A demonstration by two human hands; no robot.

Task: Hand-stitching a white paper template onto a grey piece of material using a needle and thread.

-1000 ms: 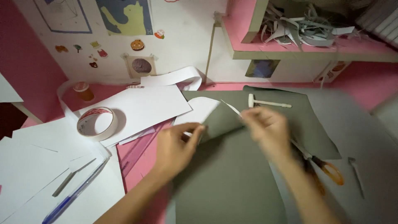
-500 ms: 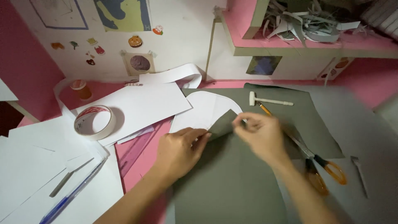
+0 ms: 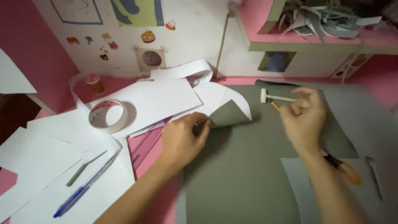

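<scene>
A large grey sheet (image 3: 248, 174) lies on the pink desk, its upper-left corner (image 3: 227, 115) folded back over white paper (image 3: 224, 96). My left hand (image 3: 182, 141) pinches that folded corner at its left edge. My right hand (image 3: 302, 118) is blurred and hovers over the grey sheet to the right, fingers curled around a thin pencil (image 3: 275, 104) whose yellow tip sticks out. Just above it lies a small white mallet-shaped tool (image 3: 273, 98).
A roll of tape (image 3: 108, 116), a blue pen (image 3: 85, 186) and several white sheets (image 3: 49, 157) lie at left. Orange-handled scissors (image 3: 344, 168) lie under my right forearm, with a small metal tool (image 3: 374, 174) beside them. A shelf with paper strips (image 3: 323, 20) stands behind.
My right hand has left the folded corner and moved right, toward the white tool. My left hand stays on the fold, which now lies flatter.
</scene>
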